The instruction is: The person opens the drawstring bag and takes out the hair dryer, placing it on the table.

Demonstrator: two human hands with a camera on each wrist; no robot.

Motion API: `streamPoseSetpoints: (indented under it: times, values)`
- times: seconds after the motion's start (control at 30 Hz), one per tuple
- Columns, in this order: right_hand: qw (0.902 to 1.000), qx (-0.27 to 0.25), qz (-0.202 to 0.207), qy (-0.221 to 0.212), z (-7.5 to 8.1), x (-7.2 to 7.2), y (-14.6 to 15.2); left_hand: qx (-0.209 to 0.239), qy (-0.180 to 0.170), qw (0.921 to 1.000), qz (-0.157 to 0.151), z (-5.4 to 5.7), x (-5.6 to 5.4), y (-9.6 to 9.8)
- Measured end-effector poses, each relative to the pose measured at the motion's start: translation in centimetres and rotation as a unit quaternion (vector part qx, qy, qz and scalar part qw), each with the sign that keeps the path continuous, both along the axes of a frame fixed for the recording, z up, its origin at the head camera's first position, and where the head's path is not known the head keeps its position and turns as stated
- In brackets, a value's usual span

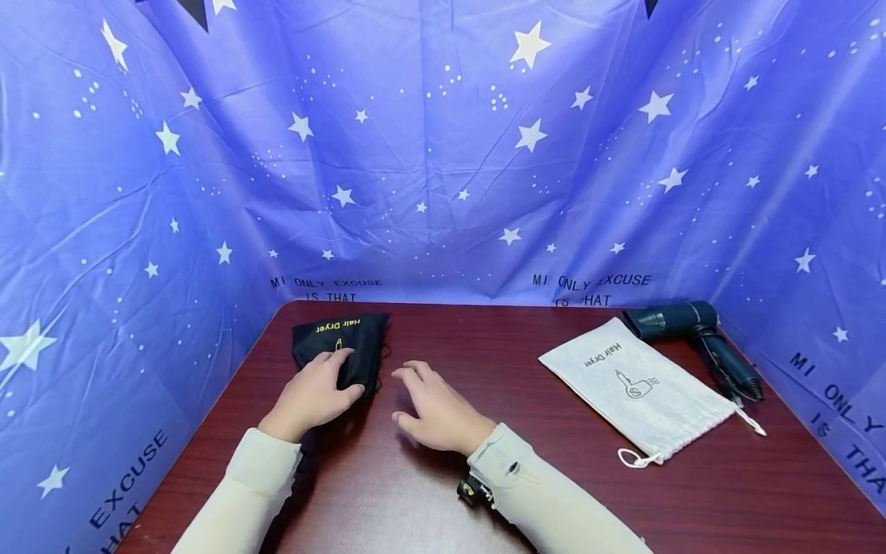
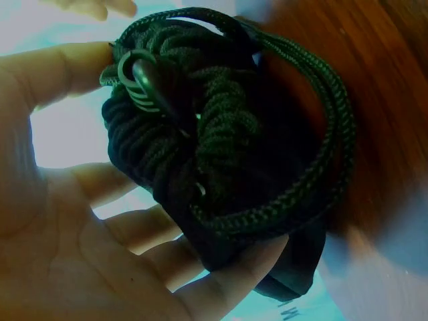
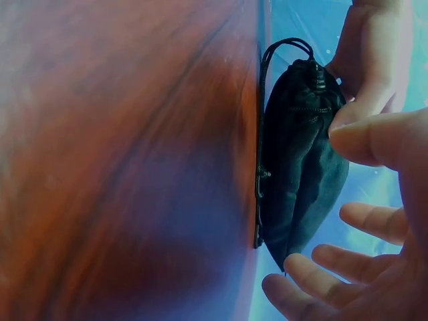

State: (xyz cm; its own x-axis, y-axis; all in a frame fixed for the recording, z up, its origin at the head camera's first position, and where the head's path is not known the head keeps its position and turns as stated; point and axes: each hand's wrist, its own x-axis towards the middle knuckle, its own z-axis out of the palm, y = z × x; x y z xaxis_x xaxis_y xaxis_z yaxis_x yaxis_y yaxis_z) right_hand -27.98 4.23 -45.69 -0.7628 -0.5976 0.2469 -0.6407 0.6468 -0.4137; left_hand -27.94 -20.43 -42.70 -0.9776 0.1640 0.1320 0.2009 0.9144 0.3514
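A black drawstring pouch [image 1: 370,327] printed "Hair Dryer" in yellow lies at the table's back left. My left hand [image 1: 311,396] reaches over it and holds it, thumb on the near side and fingers across the top. Its gathered mouth, with a cord lock [image 2: 150,80] and looped cord [image 2: 338,127], faces the left wrist camera. Whatever fills the pouch is hidden. Just right of the pouch, my right hand [image 1: 443,412] hovers with fingers spread and nothing in them. The right wrist view shows the bulging side of the pouch [image 3: 301,154] beyond that hand's fingers.
At the right of the dark red table [image 1: 484,346] lies a white drawstring bag [image 1: 602,385] with a dryer drawing. A dark hair dryer [image 1: 671,317] rests behind it, handle toward the right edge. Blue star-printed cloth [image 1: 429,154] hangs around the back and sides.
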Motion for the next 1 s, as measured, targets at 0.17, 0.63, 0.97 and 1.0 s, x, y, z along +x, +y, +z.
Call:
streamPoseSetpoints:
  times: [0.17,0.63,0.97,1.0]
  values:
    - [1.0000,-0.006,0.003,0.004,-0.1,0.0,-0.2,0.000,0.005,1.0000,-0.007,-0.1,0.2,0.4]
    - [0.9987,-0.051,0.007,0.002,-0.3,-0.2,-0.9,0.003,0.023,0.9995,-0.023,-0.5,0.7,1.6]
    - [0.9977,-0.065,0.016,-0.007,-0.4,-0.1,-1.3,0.014,0.026,0.9989,-0.037,-0.7,1.1,2.1]
    - [0.9977,-0.065,0.017,-0.005,-0.4,-0.1,-1.3,0.016,0.026,0.9988,-0.039,-0.7,1.1,2.1]
